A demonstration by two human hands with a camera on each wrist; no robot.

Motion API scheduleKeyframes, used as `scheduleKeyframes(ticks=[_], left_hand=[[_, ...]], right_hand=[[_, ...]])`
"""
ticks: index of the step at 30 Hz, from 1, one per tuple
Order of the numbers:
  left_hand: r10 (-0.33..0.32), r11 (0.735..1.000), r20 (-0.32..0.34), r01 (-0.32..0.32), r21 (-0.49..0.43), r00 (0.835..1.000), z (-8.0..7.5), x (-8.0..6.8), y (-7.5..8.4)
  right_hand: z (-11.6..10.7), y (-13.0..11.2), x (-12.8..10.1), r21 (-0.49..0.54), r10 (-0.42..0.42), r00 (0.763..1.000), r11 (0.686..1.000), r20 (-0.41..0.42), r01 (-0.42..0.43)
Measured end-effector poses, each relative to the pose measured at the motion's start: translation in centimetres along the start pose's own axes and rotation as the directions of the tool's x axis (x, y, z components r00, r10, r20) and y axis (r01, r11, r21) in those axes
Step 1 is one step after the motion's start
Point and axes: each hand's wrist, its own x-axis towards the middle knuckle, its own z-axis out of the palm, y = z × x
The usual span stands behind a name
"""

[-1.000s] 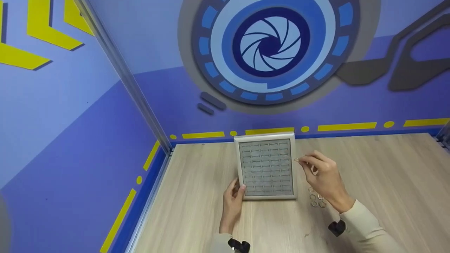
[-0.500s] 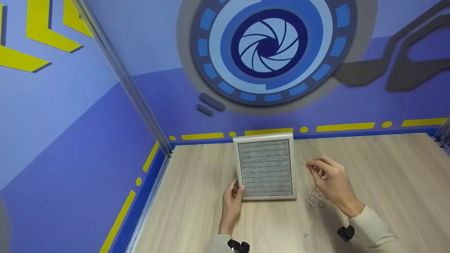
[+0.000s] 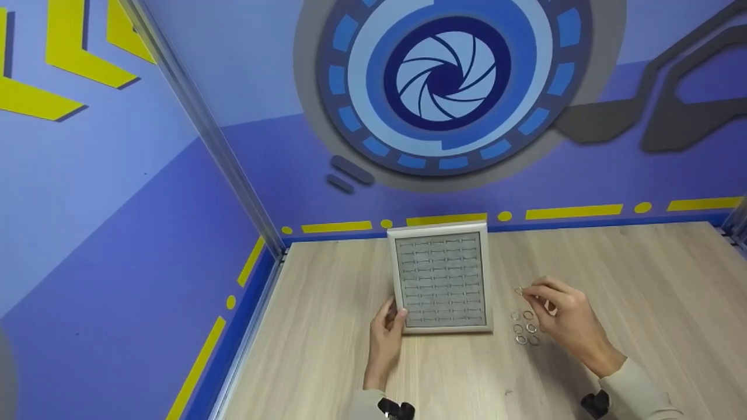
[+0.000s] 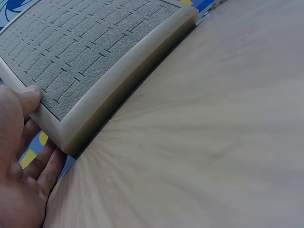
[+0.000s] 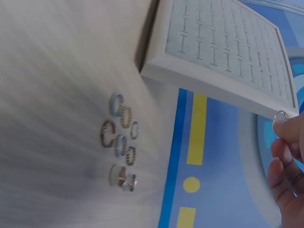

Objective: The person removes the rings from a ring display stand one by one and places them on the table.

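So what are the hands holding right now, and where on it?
The right hand pinches a small ring by its band at the fingertips. The left hand grips the ring tray at its near left corner.

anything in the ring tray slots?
No rings show in the tray's grey slots. The left hand grips its near-left corner, thumb covering a bit there. Loose rings lie on the table; the right hand pinches one.
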Motion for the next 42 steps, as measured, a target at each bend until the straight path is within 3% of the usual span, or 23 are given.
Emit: scheduleKeyframes(ticks=[8,18,30,42], left_hand=[[-0.003,1.0,-0.002,0.003,0.004,1.0,-0.1,0.1,0.2],[-0.015,1.0,0.007,0.015,-0.005,1.0,-0.1,0.1,0.1],[0.0,1.0,0.004,0.0,0.012,1.0,0.0,0.1,0.4],[0.005,1.0,0.002,-0.005,0.017,1.0,-0.1,-0.1,0.0]], right_hand=[[-0.3,1.3,-1.9,-0.028,-0.01,0.998,1.0,0.065,0.012],[-1.0,2.7,-4.4,-0.065,0.081,0.984,0.995,0.159,-0.071],[-1.4,4.1,-6.1,-0.079,0.012,0.979,0.997,0.203,0.004],[-1.4,4.5,-7.0,-0.143,0.089,0.934,0.989,0.345,-0.041]])
